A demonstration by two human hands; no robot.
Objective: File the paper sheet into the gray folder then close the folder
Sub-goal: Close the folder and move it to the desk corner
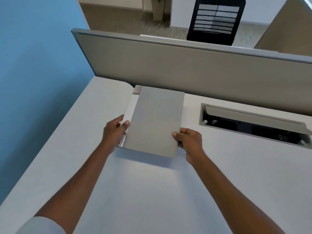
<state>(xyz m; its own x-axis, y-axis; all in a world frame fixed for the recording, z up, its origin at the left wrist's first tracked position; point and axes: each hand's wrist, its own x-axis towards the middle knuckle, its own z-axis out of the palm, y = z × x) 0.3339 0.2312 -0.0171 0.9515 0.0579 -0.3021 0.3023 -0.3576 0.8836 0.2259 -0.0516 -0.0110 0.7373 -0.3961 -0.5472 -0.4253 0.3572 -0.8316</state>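
Observation:
The gray folder (155,122) lies on the white desk (152,191) with its front cover down over the contents. A white strip of the paper sheet (132,107) shows along the folder's left side, beside a spine with small orange labels. My left hand (114,132) grips the folder's left edge near the front corner, thumb on top of the cover. My right hand (189,141) pinches the cover's right edge near its front corner. The folder's front edge looks slightly raised off the desk, casting a shadow.
A gray partition (185,65) runs along the back of the desk. An open cable tray (253,122) is sunk into the desk to the right of the folder. A blue wall (33,81) is on the left. A black mesh chair (216,21) stands beyond the partition.

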